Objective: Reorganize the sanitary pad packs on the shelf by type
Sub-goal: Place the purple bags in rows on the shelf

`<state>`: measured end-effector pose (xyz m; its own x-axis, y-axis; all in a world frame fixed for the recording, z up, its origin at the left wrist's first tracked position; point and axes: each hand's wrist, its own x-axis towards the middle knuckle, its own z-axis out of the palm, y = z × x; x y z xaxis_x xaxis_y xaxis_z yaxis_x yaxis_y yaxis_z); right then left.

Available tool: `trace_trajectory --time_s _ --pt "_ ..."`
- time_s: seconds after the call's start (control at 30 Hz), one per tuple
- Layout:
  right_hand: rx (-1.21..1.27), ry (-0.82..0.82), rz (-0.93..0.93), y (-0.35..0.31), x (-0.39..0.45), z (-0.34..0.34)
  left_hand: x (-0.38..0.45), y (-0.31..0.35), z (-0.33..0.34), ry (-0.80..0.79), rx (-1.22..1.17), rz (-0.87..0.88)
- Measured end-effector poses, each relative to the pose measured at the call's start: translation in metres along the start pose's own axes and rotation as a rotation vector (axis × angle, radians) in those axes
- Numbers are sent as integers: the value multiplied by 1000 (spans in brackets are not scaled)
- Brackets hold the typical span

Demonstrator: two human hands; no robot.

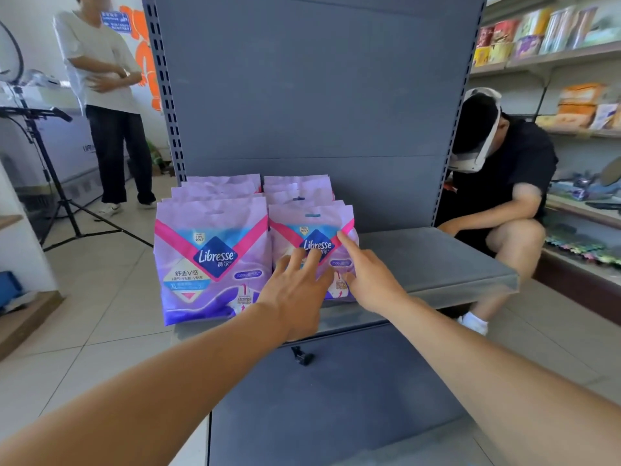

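Two rows of purple Libresse sanitary pad packs stand upright on a grey shelf. The left row's front pack is larger and marked XL. The right row's front pack is smaller. My left hand lies flat against the face of the right front pack, fingers straight. My right hand touches the same pack near its right edge with the forefinger stretched out. Several more packs stand behind each front pack, mostly hidden.
The shelf's right half holds nothing, backed by a tall grey panel. A crouching person in black is at the right beside stocked shelves. Another person stands at the left near a tripod.
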<state>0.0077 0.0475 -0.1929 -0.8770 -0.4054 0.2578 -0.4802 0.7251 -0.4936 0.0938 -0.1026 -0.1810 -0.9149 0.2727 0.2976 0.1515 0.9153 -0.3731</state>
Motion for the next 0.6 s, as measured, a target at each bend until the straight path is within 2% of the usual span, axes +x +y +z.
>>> trace_trajectory --time_s 0.1,0.27,0.4,0.6 --pt "-102 -132 54 -4 -4 -13 4 -2 -5 -27 12 9" --pt "-242 -241 75 -26 -21 -31 -2 -3 -16 -118 -74 -18" --pt "-237 -195 68 -54 -40 -44 -8 -19 -28 -144 -157 11" --pt "-267 -112 84 -83 -69 -60 -11 -49 -51 -122 -147 93"
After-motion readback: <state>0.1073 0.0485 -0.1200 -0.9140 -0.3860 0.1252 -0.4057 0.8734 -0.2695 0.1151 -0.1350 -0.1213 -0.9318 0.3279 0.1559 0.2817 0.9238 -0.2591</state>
